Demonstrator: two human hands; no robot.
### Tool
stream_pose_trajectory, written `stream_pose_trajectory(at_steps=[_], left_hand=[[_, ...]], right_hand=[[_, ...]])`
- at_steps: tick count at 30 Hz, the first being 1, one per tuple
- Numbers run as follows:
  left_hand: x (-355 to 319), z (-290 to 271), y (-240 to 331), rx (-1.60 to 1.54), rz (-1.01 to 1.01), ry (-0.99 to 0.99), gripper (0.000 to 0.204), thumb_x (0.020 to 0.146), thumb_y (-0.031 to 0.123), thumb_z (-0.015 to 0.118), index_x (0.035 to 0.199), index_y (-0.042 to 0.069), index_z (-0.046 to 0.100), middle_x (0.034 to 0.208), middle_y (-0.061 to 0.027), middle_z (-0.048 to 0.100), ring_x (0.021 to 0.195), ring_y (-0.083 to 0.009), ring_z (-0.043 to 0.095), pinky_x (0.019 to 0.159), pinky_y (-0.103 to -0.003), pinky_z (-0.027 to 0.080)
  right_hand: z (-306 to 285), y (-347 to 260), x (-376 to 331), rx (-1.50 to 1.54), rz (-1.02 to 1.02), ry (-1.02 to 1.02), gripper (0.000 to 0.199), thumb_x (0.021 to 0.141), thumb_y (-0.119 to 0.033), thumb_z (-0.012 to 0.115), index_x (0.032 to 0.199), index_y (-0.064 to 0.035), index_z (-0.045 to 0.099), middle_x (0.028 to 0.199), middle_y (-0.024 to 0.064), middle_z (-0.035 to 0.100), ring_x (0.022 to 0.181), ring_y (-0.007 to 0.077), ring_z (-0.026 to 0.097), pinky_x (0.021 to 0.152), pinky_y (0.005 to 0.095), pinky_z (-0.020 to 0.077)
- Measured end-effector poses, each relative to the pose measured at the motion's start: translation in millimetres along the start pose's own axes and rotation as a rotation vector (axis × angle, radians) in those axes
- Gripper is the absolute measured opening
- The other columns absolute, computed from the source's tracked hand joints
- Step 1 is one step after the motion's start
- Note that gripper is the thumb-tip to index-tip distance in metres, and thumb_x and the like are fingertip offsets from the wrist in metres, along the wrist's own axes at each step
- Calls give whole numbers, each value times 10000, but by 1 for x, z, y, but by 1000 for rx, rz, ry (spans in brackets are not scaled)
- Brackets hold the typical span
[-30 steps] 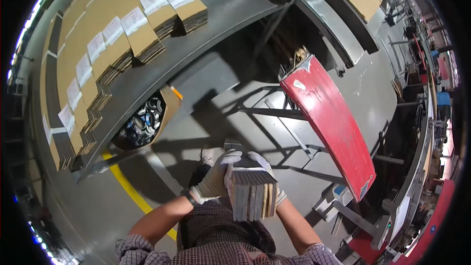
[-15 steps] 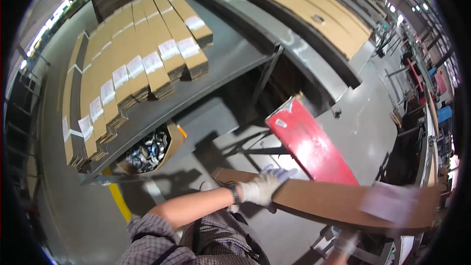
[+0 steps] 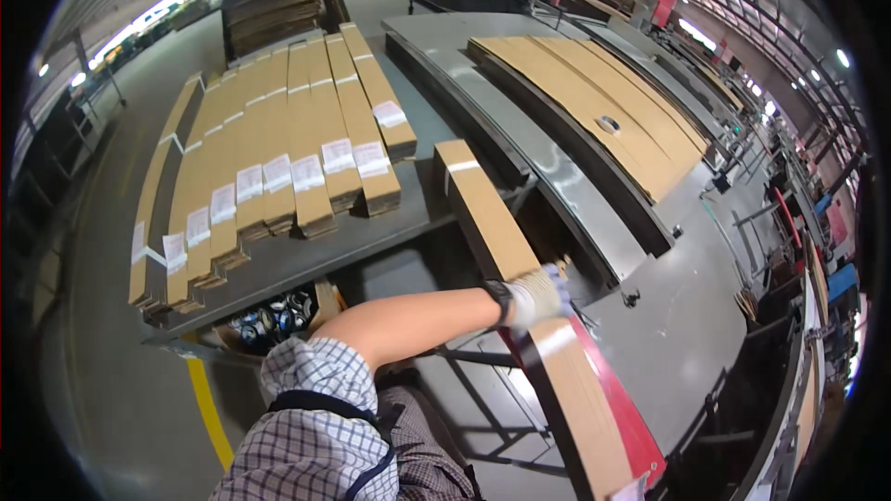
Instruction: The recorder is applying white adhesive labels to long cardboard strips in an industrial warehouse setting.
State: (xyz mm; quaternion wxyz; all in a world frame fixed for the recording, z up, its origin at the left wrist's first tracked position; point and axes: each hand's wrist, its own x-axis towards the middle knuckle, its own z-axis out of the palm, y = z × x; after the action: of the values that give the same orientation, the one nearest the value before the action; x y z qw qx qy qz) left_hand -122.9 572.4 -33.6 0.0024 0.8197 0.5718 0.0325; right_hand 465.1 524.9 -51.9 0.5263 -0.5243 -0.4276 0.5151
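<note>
A long bundle of folded cardboard (image 3: 580, 390), tied with white bands, stretches from the lower edge up to the grey table. My left hand (image 3: 536, 299), in a white knitted glove, lies across the bundle's middle with its fingers curled over the far side. The bundle's far end (image 3: 457, 158) overlaps the table's right front corner; whether it rests there I cannot tell. Beneath and beside the near half shows a red board (image 3: 640, 445) on a metal frame. A corner of white paper label shows at the bundle's near end. My right hand is out of sight.
Similar labelled cardboard bundles (image 3: 269, 148) lie side by side on the grey metal table (image 3: 418, 204). Under it stands a carton of tape rolls (image 3: 278, 315). To the right, a metal bench (image 3: 566, 186) carries cardboard sheets (image 3: 594, 83) with a tape roll (image 3: 608, 124) on top.
The bundle has swung from lying crosswise at the lower right to pointing away, its far end now at the table. My left hand moved up and away with it; my right hand left the view.
</note>
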Motion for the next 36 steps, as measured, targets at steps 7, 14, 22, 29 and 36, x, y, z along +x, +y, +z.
stream_pose_trajectory(at_steps=[7,14,22,29,36], left_hand=[[-154,31,-87,-379,-1020,838,707,729,262,803,1353,95,515,1305,-193,556,1241,-391,511,1067,-495,419],[-263,19,-303,154,-1367,786,600,861,328,696,1319,-16,520,1280,-237,571,1206,-410,517,1066,-491,392],[-302,50,-604,62,-1762,338,731,949,478,557,1452,-34,417,1502,-251,437,1409,-393,379,1157,-489,304],[-312,14,-424,-52,-1303,892,568,919,133,633,1424,-40,436,1407,-252,524,1320,-397,482,1123,-454,363],[-324,48,-76,-106,-2475,973,343,979,185,621,1267,56,486,1124,-37,514,978,-148,481,875,-326,443]], right_hand=[[325,1,104,-475,383,-1058,917,880,-622,661,1542,-65,360,1431,110,520,1236,280,544,1117,430,373],[703,52,166,-252,391,-1446,886,783,-356,800,1477,31,409,1344,127,590,1252,219,555,1055,374,435],[848,133,173,-317,602,-1597,1019,679,-159,869,1547,-90,340,1475,104,484,1385,269,446,1160,428,343],[943,132,155,-337,442,-1710,1090,612,-137,798,1571,-63,285,1458,100,498,1372,245,456,1142,378,362],[1045,170,140,-250,530,-1661,654,791,-166,745,1365,-60,451,1312,89,573,1227,220,546,1058,368,432]])
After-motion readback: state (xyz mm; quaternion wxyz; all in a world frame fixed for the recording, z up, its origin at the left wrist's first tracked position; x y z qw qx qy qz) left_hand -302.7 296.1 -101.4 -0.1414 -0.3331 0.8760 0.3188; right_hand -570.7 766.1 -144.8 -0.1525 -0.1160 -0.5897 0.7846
